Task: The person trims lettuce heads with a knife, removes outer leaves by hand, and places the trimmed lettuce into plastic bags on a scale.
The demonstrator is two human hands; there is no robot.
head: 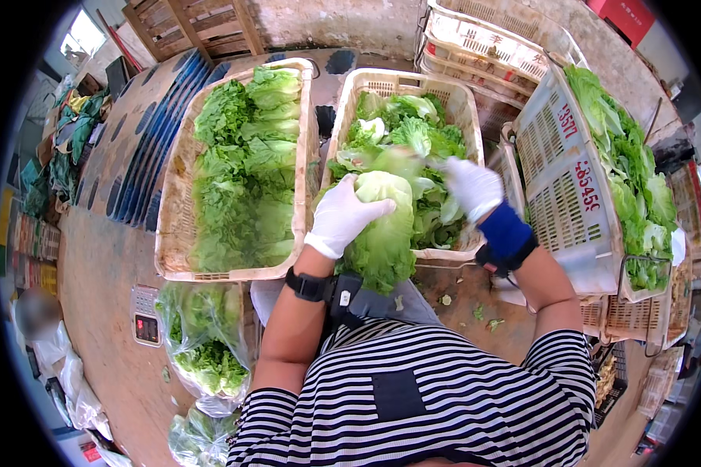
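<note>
My left hand (349, 217), in a white glove, holds a head of green leaf lettuce (387, 233) by its pale base, leaves hanging toward my lap. My right hand (473, 185), also gloved, is raised to the right of the head and blurred by motion. Just above the head is a blurred green leaf (398, 160); whether the right hand grips it or anything else cannot be made out. Beneath both hands stands a dirty white plastic crate (406, 76) of loose lettuce leaves (412, 134). The crate to its left (302, 175) holds lettuce heads (222, 175) laid in rows.
On the right stands a crate (552, 175) filled with lettuce. Stacked crates (485, 52) are behind. Bagged lettuce (207, 350) and a digital scale (146, 315) lie on the left floor. Blue-edged boards (143, 140) lean farther left. Leaf scraps (493, 324) litter the floor. A person (58, 356) is at far left.
</note>
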